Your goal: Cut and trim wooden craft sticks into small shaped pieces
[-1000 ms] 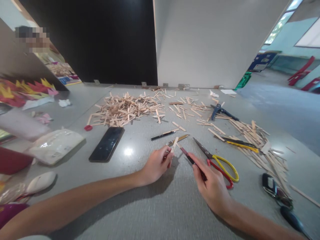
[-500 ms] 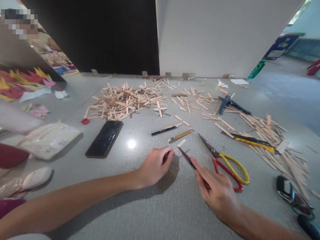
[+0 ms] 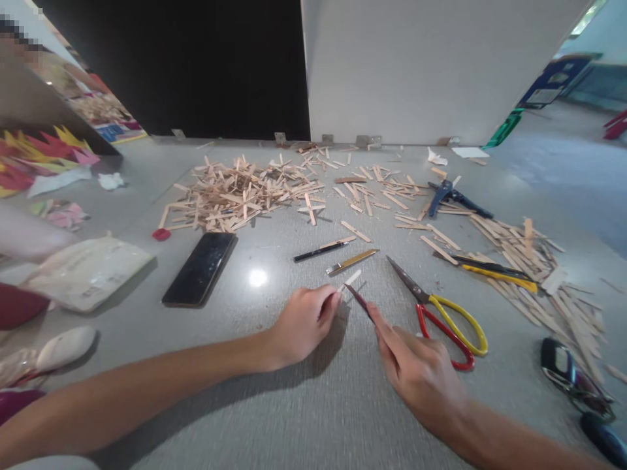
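In the head view, my left hand (image 3: 306, 323) is closed in a pinch on a thin pale wooden stick (image 3: 351, 279), whose far end sticks out past the fingertips. My right hand (image 3: 416, 369) is wrapped round a knife (image 3: 357, 299) with a narrow dark blade, the index finger laid along it; the palm hides its handle. The blade's tip is at or very near the stick; I cannot tell whether they touch. Just beyond the hands lie a yellow craft knife (image 3: 353, 262) and a slim black pen-like tool (image 3: 321, 250). Scissors (image 3: 426, 300) with red and yellow handles lie beside my right hand.
A heap of wooden sticks (image 3: 245, 192) lies at the back, another pile (image 3: 533, 261) at right. Blue-handled cutters (image 3: 443, 196), a yellow-and-black cutter (image 3: 499, 277), a phone (image 3: 200, 269), a plastic packet (image 3: 93, 271) and keys (image 3: 563, 369) surround the work area. An upright board (image 3: 441, 72) stands behind.
The knife and my right hand have shifted slightly left and up. My left hand keeps its pinch on the stick. The whole view has tilted a little.
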Action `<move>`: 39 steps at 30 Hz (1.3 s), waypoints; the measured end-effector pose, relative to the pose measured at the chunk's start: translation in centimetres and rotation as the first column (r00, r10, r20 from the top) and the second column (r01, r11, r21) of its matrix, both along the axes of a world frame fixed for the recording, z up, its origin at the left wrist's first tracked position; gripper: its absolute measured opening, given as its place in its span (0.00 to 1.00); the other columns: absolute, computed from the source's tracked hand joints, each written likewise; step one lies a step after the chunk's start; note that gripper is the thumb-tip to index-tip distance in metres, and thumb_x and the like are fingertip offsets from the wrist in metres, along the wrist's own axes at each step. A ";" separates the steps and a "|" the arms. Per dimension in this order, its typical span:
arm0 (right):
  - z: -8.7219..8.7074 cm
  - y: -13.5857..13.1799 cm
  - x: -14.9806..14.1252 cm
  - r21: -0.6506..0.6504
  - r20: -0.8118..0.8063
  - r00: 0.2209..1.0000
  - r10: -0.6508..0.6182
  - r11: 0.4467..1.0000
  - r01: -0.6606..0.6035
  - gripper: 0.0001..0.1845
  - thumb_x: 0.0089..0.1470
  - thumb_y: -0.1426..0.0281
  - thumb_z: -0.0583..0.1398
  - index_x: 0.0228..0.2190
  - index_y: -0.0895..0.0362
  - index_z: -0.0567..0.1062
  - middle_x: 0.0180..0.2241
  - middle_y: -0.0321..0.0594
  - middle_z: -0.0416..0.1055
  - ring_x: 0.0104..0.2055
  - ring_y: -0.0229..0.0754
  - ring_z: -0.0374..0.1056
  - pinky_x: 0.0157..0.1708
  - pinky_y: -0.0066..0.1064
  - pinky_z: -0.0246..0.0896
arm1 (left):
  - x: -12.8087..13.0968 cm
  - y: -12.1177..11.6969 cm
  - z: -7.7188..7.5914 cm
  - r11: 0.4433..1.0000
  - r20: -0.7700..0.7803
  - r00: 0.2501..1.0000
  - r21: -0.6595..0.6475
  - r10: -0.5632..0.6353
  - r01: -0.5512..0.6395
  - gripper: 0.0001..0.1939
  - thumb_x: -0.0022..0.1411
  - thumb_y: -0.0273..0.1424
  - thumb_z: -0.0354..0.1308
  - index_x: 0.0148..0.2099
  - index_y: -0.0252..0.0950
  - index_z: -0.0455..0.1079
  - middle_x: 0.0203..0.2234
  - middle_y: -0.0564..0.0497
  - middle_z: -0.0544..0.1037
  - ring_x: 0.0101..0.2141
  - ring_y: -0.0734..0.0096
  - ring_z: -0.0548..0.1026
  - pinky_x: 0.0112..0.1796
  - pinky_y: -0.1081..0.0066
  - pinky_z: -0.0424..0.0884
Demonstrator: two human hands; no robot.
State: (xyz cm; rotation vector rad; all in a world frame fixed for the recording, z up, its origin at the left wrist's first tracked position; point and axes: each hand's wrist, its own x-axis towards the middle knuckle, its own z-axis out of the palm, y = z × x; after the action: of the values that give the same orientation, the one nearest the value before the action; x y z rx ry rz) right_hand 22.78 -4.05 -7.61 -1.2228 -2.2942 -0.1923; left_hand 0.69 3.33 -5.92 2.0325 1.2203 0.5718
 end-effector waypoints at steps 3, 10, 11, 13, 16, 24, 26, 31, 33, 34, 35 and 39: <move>-0.4 -0.2 -0.3 -0.008 -0.005 1.000 -0.029 1.000 0.029 0.23 0.74 0.78 0.49 0.59 0.69 0.78 0.20 0.35 0.75 0.17 0.37 0.68 0.19 0.29 0.62 | 0.1 -0.1 -0.4 0.999 -0.054 0.998 0.049 0.021 -0.018 0.18 0.75 0.41 0.41 0.32 0.41 0.57 0.19 0.56 0.62 0.20 0.71 0.58 0.27 0.68 0.52; 0.1 0.0 -0.8 -0.231 -0.224 0.969 -0.107 0.971 0.054 0.25 0.71 0.76 0.49 0.56 0.71 0.80 0.19 0.38 0.76 0.15 0.38 0.65 0.19 0.28 0.65 | 0.3 0.5 -1.0 0.996 -0.127 0.992 0.085 0.007 0.004 0.20 0.76 0.42 0.39 0.31 0.41 0.59 0.20 0.54 0.65 0.21 0.67 0.63 0.29 0.67 0.55; 0.4 0.0 -0.8 -0.272 -0.242 0.963 -0.120 0.961 0.052 0.26 0.71 0.75 0.49 0.56 0.71 0.81 0.18 0.37 0.75 0.15 0.38 0.64 0.19 0.28 0.64 | 0.3 0.5 -1.0 0.996 -0.130 0.991 0.087 0.010 0.002 0.20 0.76 0.42 0.39 0.31 0.41 0.60 0.20 0.53 0.66 0.22 0.66 0.63 0.29 0.67 0.56; 1.0 0.1 -0.9 -0.335 -0.278 0.949 -0.146 0.941 0.046 0.26 0.69 0.74 0.49 0.56 0.71 0.81 0.16 0.35 0.72 0.13 0.38 0.61 0.17 0.28 0.62 | 0.3 0.5 -1.1 0.996 -0.133 0.991 0.088 0.011 0.000 0.21 0.76 0.42 0.39 0.32 0.41 0.61 0.21 0.53 0.66 0.22 0.66 0.64 0.29 0.68 0.56; 1.5 0.1 -1.0 -0.387 -0.335 0.926 -0.173 0.921 0.032 0.27 0.68 0.73 0.50 0.56 0.70 0.82 0.14 0.33 0.68 0.13 0.37 0.56 0.15 0.27 0.57 | 0.3 0.4 -1.1 0.996 -0.133 0.991 0.086 0.011 0.000 0.21 0.76 0.42 0.39 0.31 0.41 0.61 0.20 0.53 0.66 0.22 0.66 0.63 0.29 0.68 0.56; 2.2 0.4 -1.2 -0.495 -0.407 0.884 -0.231 0.869 -0.001 0.26 0.67 0.70 0.51 0.54 0.66 0.84 0.15 0.31 0.66 0.15 0.35 0.51 0.13 0.26 0.51 | 0.4 0.3 -0.9 0.997 -0.112 0.994 0.073 0.015 -0.007 0.25 0.77 0.48 0.36 0.31 0.42 0.59 0.21 0.53 0.65 0.23 0.66 0.62 0.29 0.67 0.54; 2.3 0.4 -1.1 -0.514 -0.414 0.879 -0.237 0.858 -0.010 0.26 0.67 0.70 0.51 0.54 0.66 0.84 0.16 0.33 0.70 0.15 0.36 0.55 0.14 0.26 0.53 | 0.4 0.3 -0.8 0.997 -0.107 0.994 0.072 0.020 -0.012 0.26 0.77 0.49 0.35 0.31 0.42 0.59 0.21 0.53 0.64 0.22 0.67 0.61 0.29 0.67 0.54; 2.2 0.6 -0.9 -0.548 -0.447 0.855 -0.263 0.836 -0.029 0.26 0.68 0.68 0.52 0.53 0.66 0.84 0.28 0.46 0.85 0.21 0.43 0.74 0.22 0.31 0.73 | 0.4 0.3 -0.9 0.997 -0.095 0.995 0.071 0.023 -0.017 0.24 0.76 0.48 0.38 0.30 0.42 0.59 0.20 0.54 0.63 0.22 0.67 0.60 0.29 0.67 0.54; 2.0 0.8 -0.8 -0.563 -0.481 0.833 -0.272 0.825 -0.056 0.25 0.68 0.67 0.54 0.53 0.66 0.84 0.37 0.52 0.87 0.30 0.49 0.82 0.31 0.36 0.80 | 0.4 0.3 -0.9 0.997 -0.087 0.996 0.070 0.024 -0.018 0.22 0.76 0.46 0.40 0.30 0.42 0.58 0.20 0.54 0.64 0.22 0.67 0.60 0.29 0.67 0.54; 2.0 0.8 -0.7 -0.568 -0.497 0.823 -0.276 0.820 -0.068 0.24 0.69 0.67 0.54 0.53 0.66 0.84 0.40 0.53 0.87 0.36 0.52 0.84 0.35 0.38 0.82 | 0.4 0.3 -1.0 0.997 -0.082 0.996 0.069 0.025 -0.020 0.22 0.76 0.45 0.40 0.30 0.42 0.58 0.20 0.54 0.64 0.22 0.67 0.60 0.29 0.68 0.54; 2.0 0.9 -0.7 -0.569 -0.511 0.813 -0.280 0.818 -0.076 0.24 0.69 0.67 0.55 0.53 0.66 0.84 0.43 0.54 0.87 0.40 0.54 0.85 0.38 0.40 0.83 | 0.4 0.3 -1.0 0.998 -0.077 0.997 0.067 0.028 -0.023 0.21 0.75 0.43 0.41 0.30 0.42 0.58 0.20 0.54 0.64 0.22 0.67 0.61 0.29 0.68 0.54; 1.8 0.9 -0.9 -0.559 -0.558 0.776 -0.295 0.824 -0.089 0.22 0.69 0.68 0.55 0.53 0.63 0.84 0.50 0.54 0.85 0.45 0.54 0.85 0.42 0.41 0.83 | 0.4 0.3 -0.8 0.998 -0.044 0.998 0.052 0.041 -0.038 0.20 0.75 0.42 0.42 0.31 0.41 0.59 0.20 0.54 0.65 0.22 0.67 0.62 0.29 0.68 0.55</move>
State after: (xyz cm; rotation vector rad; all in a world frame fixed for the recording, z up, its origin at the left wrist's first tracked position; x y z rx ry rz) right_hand 21.86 -3.17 -5.81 -1.4151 -1.7058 0.8090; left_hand 1.13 3.61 -6.69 2.0782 1.2873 0.5841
